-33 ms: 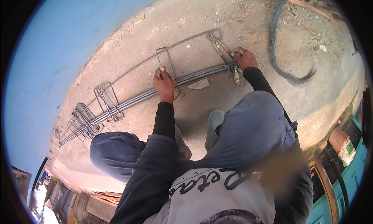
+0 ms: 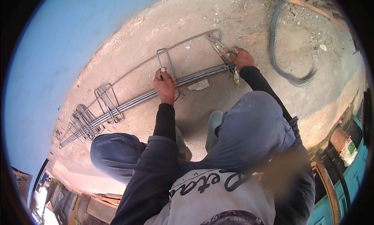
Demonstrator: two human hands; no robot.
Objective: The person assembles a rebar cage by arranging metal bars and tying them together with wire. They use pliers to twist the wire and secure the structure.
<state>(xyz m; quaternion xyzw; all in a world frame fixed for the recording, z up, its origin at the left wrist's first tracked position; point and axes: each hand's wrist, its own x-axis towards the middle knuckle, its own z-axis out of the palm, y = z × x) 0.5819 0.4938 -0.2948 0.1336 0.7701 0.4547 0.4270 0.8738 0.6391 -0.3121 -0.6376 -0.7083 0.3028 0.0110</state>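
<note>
- Nothing has visibly shifted since the earlier frame: both hands sit at the same spots on the steel, and the loose rings lie where they did.
- Long bundle of grey steel reinforcing bars (image 2: 156,95) lies flat on the sandy concrete ground (image 2: 241,34), running from lower left up to the right, in front of the crouching person's knees.
- Left hand (image 2: 165,85) is closed over the bars at the foot of an upright rectangular bent-wire stirrup (image 2: 165,63); if that grip loosens, the stirrup could tip or slide out of square.
- Right hand (image 2: 242,58) is clenched around the red-handled pliers (image 2: 220,48) at the end stirrup, touching the bar ends; I judge a slip here could pinch the fingers or snap the tie wire.
- Further down the bars, grouped grey stirrups (image 2: 109,102) lean unevenly; a tug on the bundle could knock them over.
- Coil of thin dark binding wire (image 2: 278,49) lies loose to the right, near the right arm, where a sleeve or foot could catch it.
- Scrap timber and rubble (image 2: 300,2) beyond it make poor footing.
</note>
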